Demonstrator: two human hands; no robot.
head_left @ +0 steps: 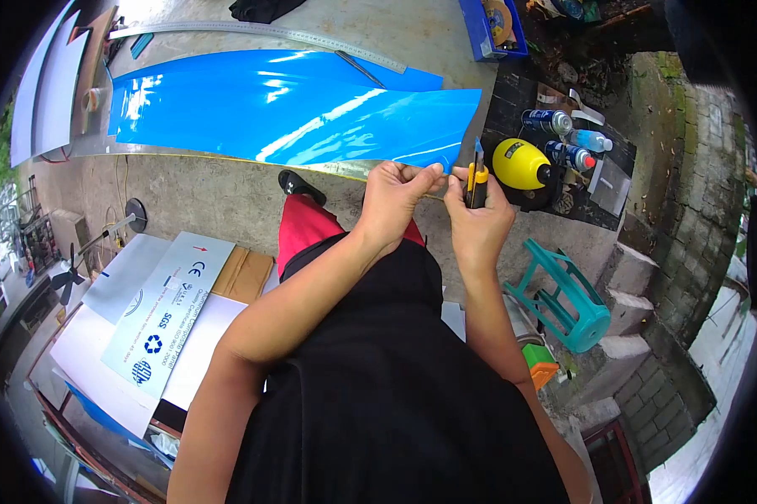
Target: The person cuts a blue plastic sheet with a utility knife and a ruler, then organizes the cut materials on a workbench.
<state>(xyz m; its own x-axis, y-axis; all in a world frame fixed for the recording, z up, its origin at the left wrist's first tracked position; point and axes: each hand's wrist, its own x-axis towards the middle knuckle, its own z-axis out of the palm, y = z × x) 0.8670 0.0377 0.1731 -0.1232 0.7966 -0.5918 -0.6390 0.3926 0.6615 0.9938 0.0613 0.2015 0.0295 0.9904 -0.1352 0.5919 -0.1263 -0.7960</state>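
A glossy blue sheet (227, 109) lies across the work table, its near right corner pulled out past the table edge toward me. My left hand (392, 202) pinches that corner between thumb and fingers. Close beside it, my right hand (482, 223) grips a yellow and black utility knife (476, 186), blade end pointing up and away. The right thumb and fingertips are right at the sheet's corner too. Behind the raised part lies a flat blue strip (416, 80), with a thin dark rod (360, 69) resting across it.
A long metal ruler (269, 32) lies along the far side of the table. To the right are a yellow rounded container (519, 164), spray cans (548, 122) and a blue bin (489, 34). A green stool (567, 298) stands lower right; printed panels (172, 311) are stacked lower left.
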